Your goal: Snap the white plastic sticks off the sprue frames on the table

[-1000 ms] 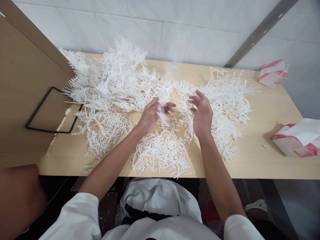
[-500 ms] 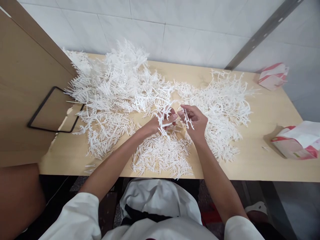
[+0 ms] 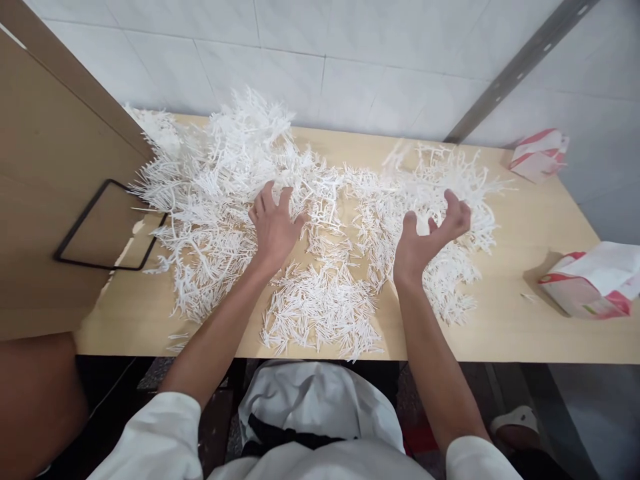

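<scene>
My left hand [image 3: 276, 227] is over the right side of a big heap of white branched plastic pieces [image 3: 220, 153]. Its fingers are spread and nothing shows in its grasp. Above the right-hand heap of white branched pieces [image 3: 460, 177], my right hand [image 3: 427, 240] has thumb and fingers apart, also without anything in it. A blurred white piece [image 3: 396, 157] is beyond that hand, near the back of the table. Between my forearms lies a pile of thin, short white plastic sticks [image 3: 323, 310].
A brown cardboard panel [image 3: 60, 173] with a black rectangular frame [image 3: 80, 223] stands at the left. Two red-and-white paper packets sit on the right, one in front [image 3: 595, 280] and one at the back [image 3: 540, 155]. A tiled wall [image 3: 370, 87] borders the wooden table [image 3: 530, 220].
My hands have moved apart, left hand to the left heap and right hand to the right. The branched pieces they held are out of them, and a white blur appears beyond the right hand.
</scene>
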Demonstrator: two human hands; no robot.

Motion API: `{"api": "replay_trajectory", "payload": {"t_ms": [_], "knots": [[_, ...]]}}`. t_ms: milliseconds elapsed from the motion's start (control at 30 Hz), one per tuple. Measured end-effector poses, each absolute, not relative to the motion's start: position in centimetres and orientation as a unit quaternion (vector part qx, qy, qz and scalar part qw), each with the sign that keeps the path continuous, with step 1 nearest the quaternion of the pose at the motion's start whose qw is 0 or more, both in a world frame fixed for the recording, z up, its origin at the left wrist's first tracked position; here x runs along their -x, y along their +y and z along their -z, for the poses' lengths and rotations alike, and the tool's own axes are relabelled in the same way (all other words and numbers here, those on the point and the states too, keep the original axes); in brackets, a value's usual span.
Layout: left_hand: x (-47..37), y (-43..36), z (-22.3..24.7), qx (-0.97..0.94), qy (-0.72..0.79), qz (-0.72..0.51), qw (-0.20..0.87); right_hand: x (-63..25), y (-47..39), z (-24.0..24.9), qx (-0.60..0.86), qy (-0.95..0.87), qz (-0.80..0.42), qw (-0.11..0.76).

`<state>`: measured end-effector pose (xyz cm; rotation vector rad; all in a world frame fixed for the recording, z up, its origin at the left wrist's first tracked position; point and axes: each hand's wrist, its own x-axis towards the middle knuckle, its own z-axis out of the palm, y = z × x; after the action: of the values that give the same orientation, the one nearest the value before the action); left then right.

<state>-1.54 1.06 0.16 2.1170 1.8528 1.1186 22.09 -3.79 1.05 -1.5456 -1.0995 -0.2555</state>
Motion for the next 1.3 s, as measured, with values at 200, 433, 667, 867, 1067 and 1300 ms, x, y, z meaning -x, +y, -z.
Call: {"api": "replay_trajectory", "payload": {"t_ms": [200, 433, 667, 867, 1067, 1300], "knots": [[2.0, 1.8, 0.0, -0.703, 0.624, -0.337, 0.058, -20.8, -4.2, -1.6, 0.582, -0.561, 0.067, 0.584], [0.7, 0.5, -0.7, -0.733, 0.577, -0.361, 0.018, -17.7, -1.9, 0.1, 0.565, -0.703, -0.194, 0.386], [0.4, 1.1, 0.2, -0.86, 0.429, -0.26, 0.098, -16.7, 4.0, -1.6, 0.607, -0.708, -0.151, 0.329], [0.8, 0.8, 0.7, -0.856, 0.466, -0.192, 0.118, -18.1, 3.7, -6.0, 0.535, -0.643, -0.119, 0.535], [1.4, 1.8, 0.7, -0.817, 0.532, -0.188, 0.12, -19.3, -0.7, -7.0, 0.513, -0.609, -0.077, 0.6], [1.5, 1.3, 0.6, -0.73, 0.553, -0.395, 0.073, -18.4, -3.5, -0.7, 0.52, -0.66, -0.039, 0.541]]}}
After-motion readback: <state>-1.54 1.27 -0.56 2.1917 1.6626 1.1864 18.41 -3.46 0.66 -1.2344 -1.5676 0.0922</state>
